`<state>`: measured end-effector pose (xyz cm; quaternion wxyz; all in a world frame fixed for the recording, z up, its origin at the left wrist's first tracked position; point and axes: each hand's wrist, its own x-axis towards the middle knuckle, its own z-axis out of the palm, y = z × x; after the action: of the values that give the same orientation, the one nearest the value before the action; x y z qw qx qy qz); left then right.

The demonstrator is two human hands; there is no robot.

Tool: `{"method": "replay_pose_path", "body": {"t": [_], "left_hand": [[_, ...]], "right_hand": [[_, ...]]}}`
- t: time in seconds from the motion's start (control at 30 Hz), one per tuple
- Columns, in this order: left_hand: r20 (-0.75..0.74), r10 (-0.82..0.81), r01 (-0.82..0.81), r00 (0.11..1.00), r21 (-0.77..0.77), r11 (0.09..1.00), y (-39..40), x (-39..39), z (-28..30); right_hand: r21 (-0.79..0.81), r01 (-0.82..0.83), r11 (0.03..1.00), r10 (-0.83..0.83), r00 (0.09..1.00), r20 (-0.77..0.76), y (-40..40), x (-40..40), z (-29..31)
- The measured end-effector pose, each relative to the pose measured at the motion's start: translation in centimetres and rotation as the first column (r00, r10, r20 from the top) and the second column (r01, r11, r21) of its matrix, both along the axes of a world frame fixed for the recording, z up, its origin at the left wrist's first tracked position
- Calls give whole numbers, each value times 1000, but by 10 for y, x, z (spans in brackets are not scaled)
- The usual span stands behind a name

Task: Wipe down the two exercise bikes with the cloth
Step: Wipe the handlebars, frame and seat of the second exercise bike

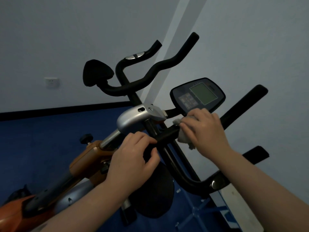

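While the left hand [133, 156] is gripping the black handlebar [167, 134], seemingly to steady the near bike, the right hand [205, 126] is clenching a pale cloth [182, 138] around that bar just below the console [199, 96]; a second bike's handlebars [150, 74] are standing beyond; blue floor [41, 131], grey wall [66, 39].

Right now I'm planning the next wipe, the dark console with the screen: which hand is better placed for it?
The right hand. It already holds the pale grey cloth against the black handlebar, just below the dark console. The left hand grips the bar lower down, without a cloth.
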<state>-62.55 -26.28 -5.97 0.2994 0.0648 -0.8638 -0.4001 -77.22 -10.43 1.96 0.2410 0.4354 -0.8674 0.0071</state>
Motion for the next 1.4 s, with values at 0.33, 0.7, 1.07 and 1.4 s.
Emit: {"method": "replay_pose_path", "body": {"t": [0.33,0.7,1.07,1.4], "left_hand": [[22,8,-9,1000,52,999,0,0,0],[70,-129,129,989,3,992,-6,-13,25],[35,-354,353,935,15,935,-10,-80,45],[-16,-386,386,922,-22,922,1,-95,23]], "right_hand": [[-89,64,994,-63,998,13,8,6,-5],[-196,258,946,-258,966,29,15,14,-4],[-219,283,934,-294,956,-18,2,22,-13],[-200,363,910,-369,929,8,19,13,-6]]}}
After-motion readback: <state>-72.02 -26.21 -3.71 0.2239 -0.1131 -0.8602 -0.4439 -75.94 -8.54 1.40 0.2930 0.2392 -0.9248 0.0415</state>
